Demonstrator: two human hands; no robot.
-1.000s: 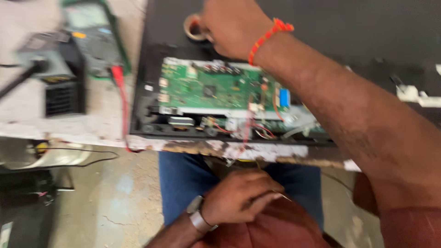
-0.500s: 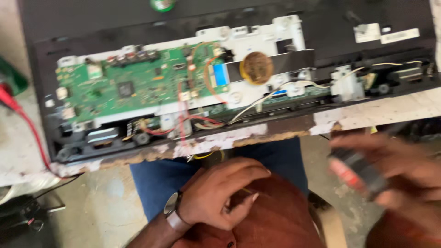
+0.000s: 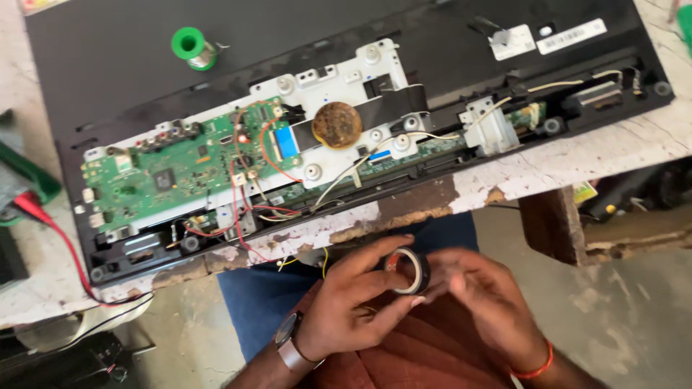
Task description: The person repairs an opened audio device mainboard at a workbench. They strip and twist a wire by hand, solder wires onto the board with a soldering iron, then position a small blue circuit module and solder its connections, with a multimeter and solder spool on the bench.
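A: Starting nearest the camera, both hands are working over the lap, below the worktop's front edge. The left hand (image 3: 353,302) is pinching a small black roll of insulating tape (image 3: 409,269) between thumb and fingers.

B: And the right hand (image 3: 479,299)?

A: It's curling in against the roll's other side, fingertips pressed close to the rim. Whether it's gripping a loose tape end, I cannot tell; it's blurring there.

B: So no tape is hanging free?

A: None that I'm seeing. I'd judge the taping isn't started yet.

B: Moving up to the chipped white worktop (image 3: 577,162)?

A: An opened black flat-screen chassis (image 3: 360,36) is lying along the front edge, back cover already off. The green circuit board (image 3: 180,176) is sitting towards its left end, with red wires (image 3: 249,191) looping loose beside it.

B: Further along?

A: A white metal bracket (image 3: 346,79) is carrying a round brownish disc (image 3: 336,124) at the middle.

B: And farthest away?

A: A green spool of solder wire (image 3: 189,45) is resting on the black panel near the far left corner.
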